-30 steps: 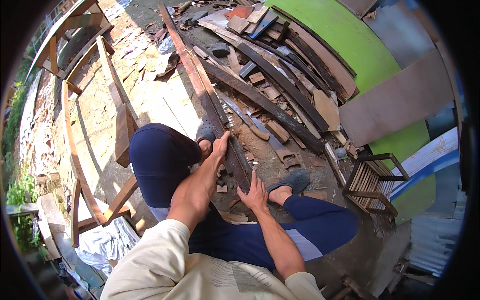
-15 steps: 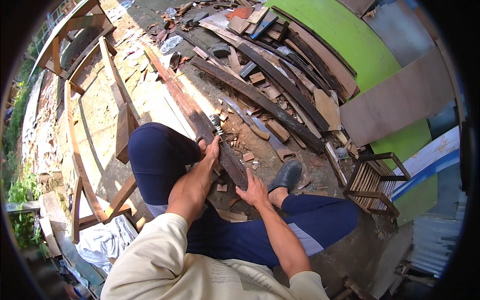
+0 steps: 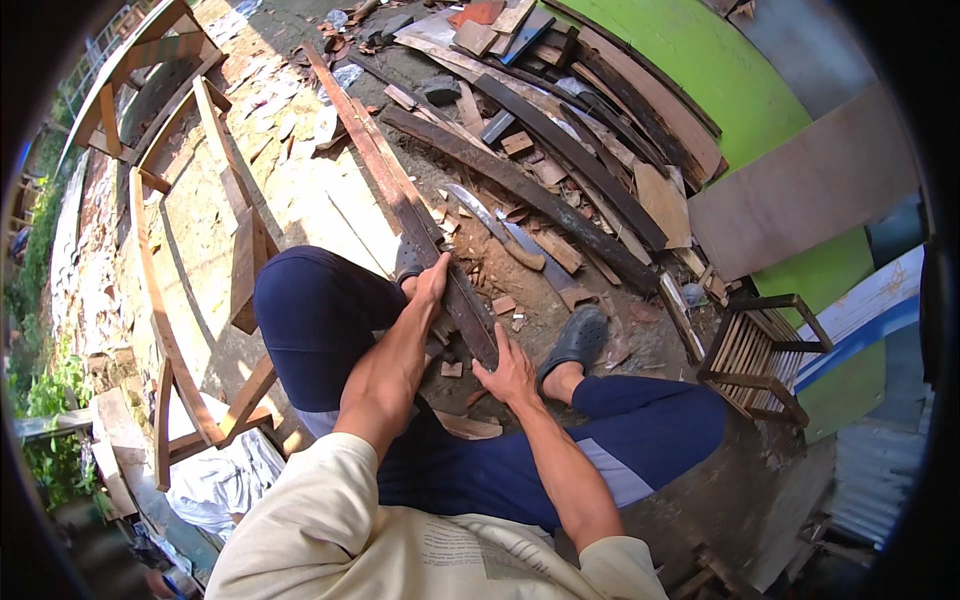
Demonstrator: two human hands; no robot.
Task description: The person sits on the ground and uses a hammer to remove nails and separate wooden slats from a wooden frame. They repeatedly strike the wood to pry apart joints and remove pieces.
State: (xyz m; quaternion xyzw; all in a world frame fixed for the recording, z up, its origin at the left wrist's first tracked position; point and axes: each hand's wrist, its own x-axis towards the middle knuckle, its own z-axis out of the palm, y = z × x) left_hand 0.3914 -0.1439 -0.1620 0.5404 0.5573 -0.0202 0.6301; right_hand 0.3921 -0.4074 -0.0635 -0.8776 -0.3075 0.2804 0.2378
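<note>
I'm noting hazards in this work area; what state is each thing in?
Long plank: held in both hands, pointing away from the person
Left hand: gripping the plank partway along
Right hand: gripping the plank's near end
Curved knife: lying on the ground, blade bare
Handsaw: lying beside the knife
Wood pile: loosely heaped
White cloth: crumpled

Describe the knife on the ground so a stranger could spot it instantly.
Find the long brown beam that the left hand and right hand hold. On the ground just to its right, the knife lies next to a handsaw. Look for the slightly curved blade and slim wooden handle, unlike the saw's straight, broader blade.
</note>
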